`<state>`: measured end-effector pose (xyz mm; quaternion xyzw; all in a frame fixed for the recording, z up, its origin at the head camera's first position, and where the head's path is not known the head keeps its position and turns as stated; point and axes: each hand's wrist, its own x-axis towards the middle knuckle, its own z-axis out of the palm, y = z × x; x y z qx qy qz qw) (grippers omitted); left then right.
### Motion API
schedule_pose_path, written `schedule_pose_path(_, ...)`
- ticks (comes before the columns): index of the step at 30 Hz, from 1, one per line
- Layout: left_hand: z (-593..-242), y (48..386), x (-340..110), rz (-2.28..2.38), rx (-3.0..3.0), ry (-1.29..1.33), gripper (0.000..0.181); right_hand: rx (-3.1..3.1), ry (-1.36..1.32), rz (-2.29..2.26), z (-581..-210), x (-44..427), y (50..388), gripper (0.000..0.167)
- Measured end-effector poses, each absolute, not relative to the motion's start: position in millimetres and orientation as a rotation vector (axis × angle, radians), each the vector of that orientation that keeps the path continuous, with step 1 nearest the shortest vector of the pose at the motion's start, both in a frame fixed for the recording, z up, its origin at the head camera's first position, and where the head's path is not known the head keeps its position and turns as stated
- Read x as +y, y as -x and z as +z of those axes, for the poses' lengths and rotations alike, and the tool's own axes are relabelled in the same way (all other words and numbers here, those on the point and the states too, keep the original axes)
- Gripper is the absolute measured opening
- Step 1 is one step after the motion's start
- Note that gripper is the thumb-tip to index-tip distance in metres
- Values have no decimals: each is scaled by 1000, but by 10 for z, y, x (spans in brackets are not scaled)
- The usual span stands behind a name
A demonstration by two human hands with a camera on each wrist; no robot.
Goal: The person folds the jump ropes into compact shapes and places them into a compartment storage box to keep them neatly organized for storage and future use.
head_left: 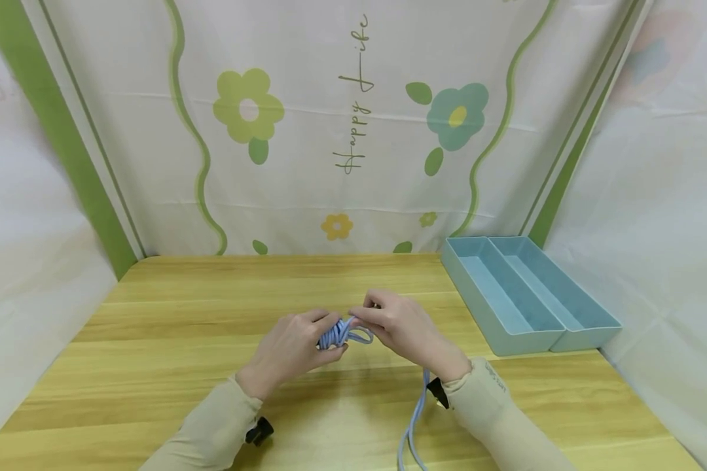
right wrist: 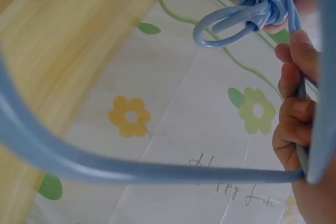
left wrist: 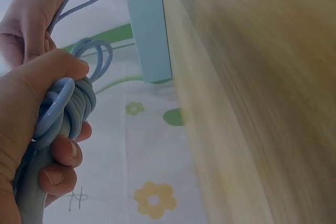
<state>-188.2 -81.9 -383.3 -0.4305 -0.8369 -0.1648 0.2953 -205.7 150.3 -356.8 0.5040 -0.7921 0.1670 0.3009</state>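
A light-blue cord (head_left: 332, 335) is wound into a tight bundle above the middle of the table. My left hand (head_left: 291, 347) grips the bundle with the thumb laid over the coils. In the left wrist view, a thicker smooth blue rod (left wrist: 34, 187) shows below the coils, inside the palm; its far end is hidden. A loose loop (right wrist: 223, 27) sticks out from the bundle. My right hand (head_left: 397, 326), just right of the bundle, pinches the cord, and two strands (head_left: 414, 418) hang from it towards the near table edge.
Two long blue open bins (head_left: 509, 343) stand side by side at the table's right edge. A wooden tabletop (head_left: 171, 327) lies beneath both hands. Printed curtains (head_left: 306, 190) close off the back and both sides.
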Motion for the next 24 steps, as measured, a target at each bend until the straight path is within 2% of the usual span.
schedule_pose_path(6, -3824, 1890, -817, -459, -2178, 1236, 38, -2116, -1301, 503, -3575, 1552, 2078, 16)
schedule_pose_path(10, -3826, 1890, -816, -473, -2150, 1289, 39, -2118, -1259, 484, -3585, 1555, 2086, 25)
schedule_pose_path(16, -3822, 1898, -827, -493, -2144, 1303, 42, -2134, -1288, 449, -3573, 1543, 2082, 23)
schedule_pose_path(20, -3801, 1894, -827, -512, -2130, 1312, 43, -2139, -1297, 479, -3568, 1543, 2084, 33)
schedule_pose_path(24, -3790, 1889, -821, -524, -2104, 1313, 43, -2114, -1294, 548, -3574, 1535, 2092, 34)
